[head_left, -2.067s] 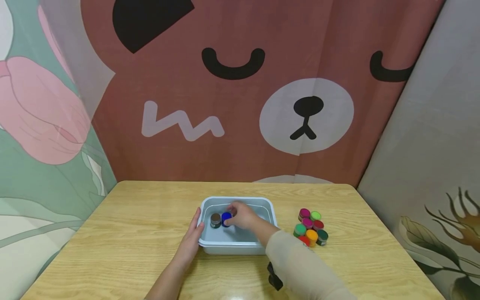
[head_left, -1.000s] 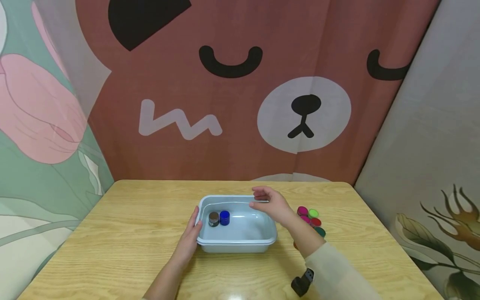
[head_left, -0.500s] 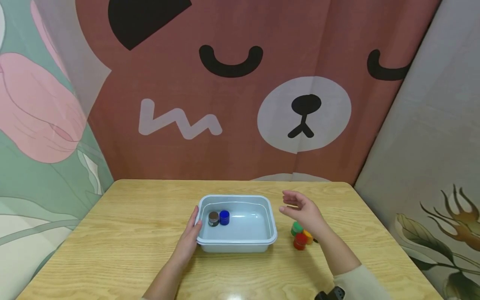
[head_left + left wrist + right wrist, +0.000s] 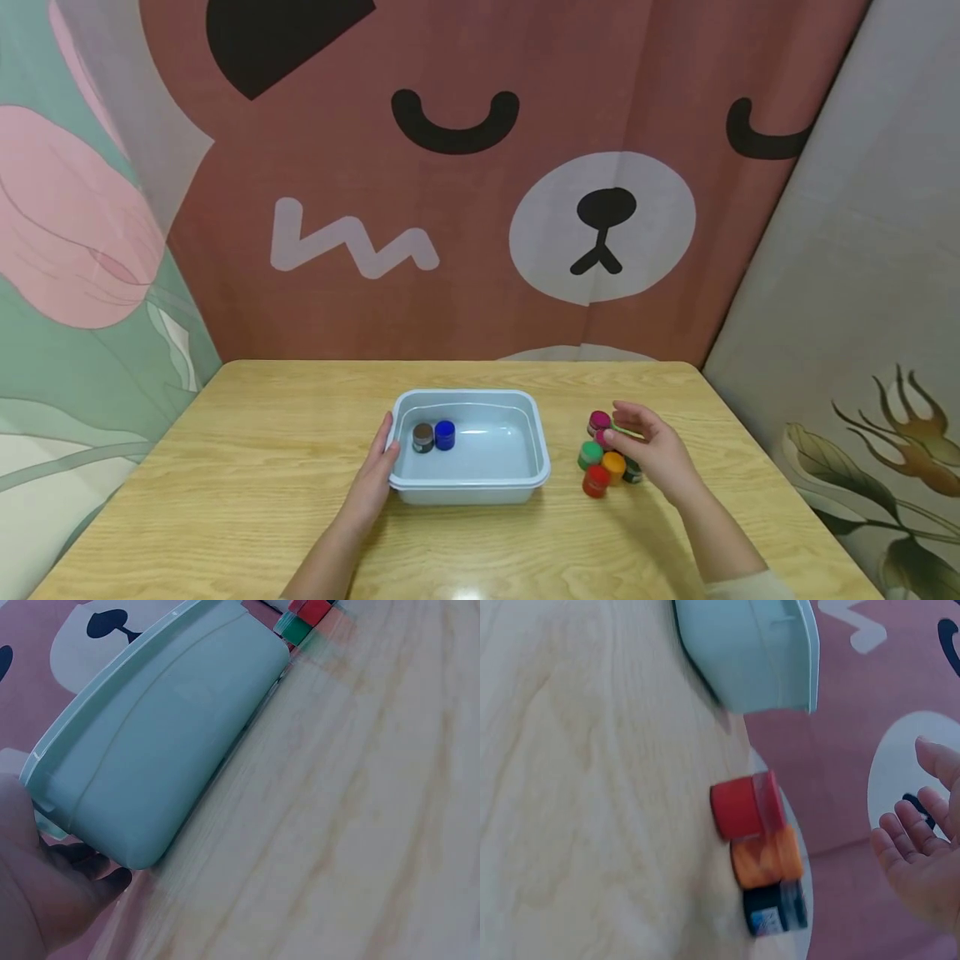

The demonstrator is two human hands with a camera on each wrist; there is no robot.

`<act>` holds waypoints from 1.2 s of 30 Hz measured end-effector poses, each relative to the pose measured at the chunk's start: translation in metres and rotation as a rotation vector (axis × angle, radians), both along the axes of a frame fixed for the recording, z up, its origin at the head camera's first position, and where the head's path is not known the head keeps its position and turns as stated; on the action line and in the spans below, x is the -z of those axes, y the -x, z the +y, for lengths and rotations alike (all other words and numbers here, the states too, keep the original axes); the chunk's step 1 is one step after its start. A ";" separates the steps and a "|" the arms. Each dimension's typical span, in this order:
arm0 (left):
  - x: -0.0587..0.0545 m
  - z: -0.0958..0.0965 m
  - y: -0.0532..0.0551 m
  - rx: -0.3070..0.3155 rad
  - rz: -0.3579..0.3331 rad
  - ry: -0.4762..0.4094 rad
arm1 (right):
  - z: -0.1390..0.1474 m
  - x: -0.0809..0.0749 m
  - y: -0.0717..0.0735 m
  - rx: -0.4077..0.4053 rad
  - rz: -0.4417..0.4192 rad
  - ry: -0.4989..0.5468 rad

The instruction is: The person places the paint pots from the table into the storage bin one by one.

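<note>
My left hand (image 4: 369, 477) grips the left end of a pale blue plastic basin (image 4: 471, 496), its thumb by the rim; in the left wrist view the fingers (image 4: 114, 883) bend against the basin's outer end. Inside the basin a brown-lidded paint jar (image 4: 423, 438) and a blue paint jar (image 4: 445, 435) stand side by side near the left wall. My right hand (image 4: 660, 454) hovers over the right part of a group of paint jars, fingers spread and holding nothing. It partly hides the dark green jar (image 4: 632, 472) and a lime one (image 4: 627, 428).
Right of the basin stand a red jar (image 4: 596, 481), an orange jar (image 4: 612, 467), a green jar (image 4: 590, 454) and a magenta jar (image 4: 598, 422), close together on the wooden table (image 4: 285, 442). A printed curtain (image 4: 465, 317) hangs behind the table's far edge.
My right hand has let go of the blue jar in the basin, risen out and moved right to the jar group. The left hand stays at the basin's left end.
</note>
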State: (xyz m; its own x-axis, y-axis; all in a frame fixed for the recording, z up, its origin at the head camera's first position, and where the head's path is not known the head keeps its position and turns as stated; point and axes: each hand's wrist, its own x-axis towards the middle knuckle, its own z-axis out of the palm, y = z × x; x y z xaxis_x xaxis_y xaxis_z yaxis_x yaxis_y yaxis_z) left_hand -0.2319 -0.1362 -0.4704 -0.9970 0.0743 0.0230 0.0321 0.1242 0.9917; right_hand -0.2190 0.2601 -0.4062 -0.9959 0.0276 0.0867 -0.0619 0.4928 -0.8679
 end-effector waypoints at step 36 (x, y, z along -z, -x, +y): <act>-0.002 0.000 -0.001 -0.002 -0.022 0.026 | 0.044 0.063 -0.006 0.101 -0.151 -0.025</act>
